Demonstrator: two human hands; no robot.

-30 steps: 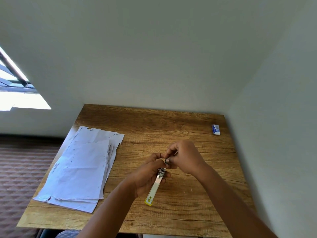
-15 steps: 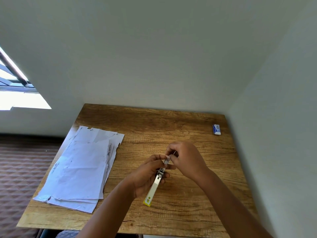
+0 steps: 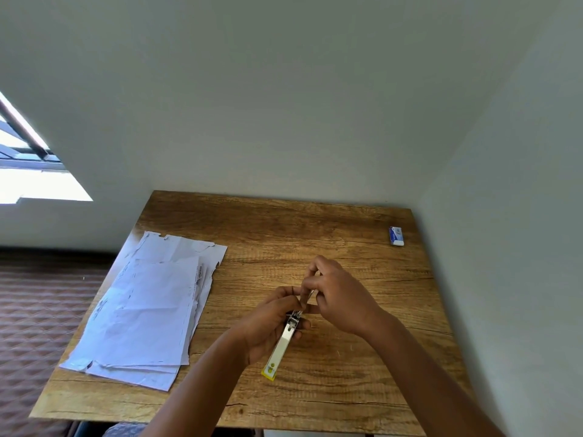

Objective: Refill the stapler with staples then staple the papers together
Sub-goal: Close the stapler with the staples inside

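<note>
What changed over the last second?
Little. The right hand drifted slightly toward the near edge and its fingers reworked their pinch at the top of the stapler. The left hand kept holding the stapler. The papers and small box did not move.

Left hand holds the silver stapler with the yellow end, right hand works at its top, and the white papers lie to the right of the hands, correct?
Not quite: the head view shows the stack of white papers to the left of the hands. The rest holds: the left hand holds the silver stapler with the yellow end, and the right hand works at its top.
</note>
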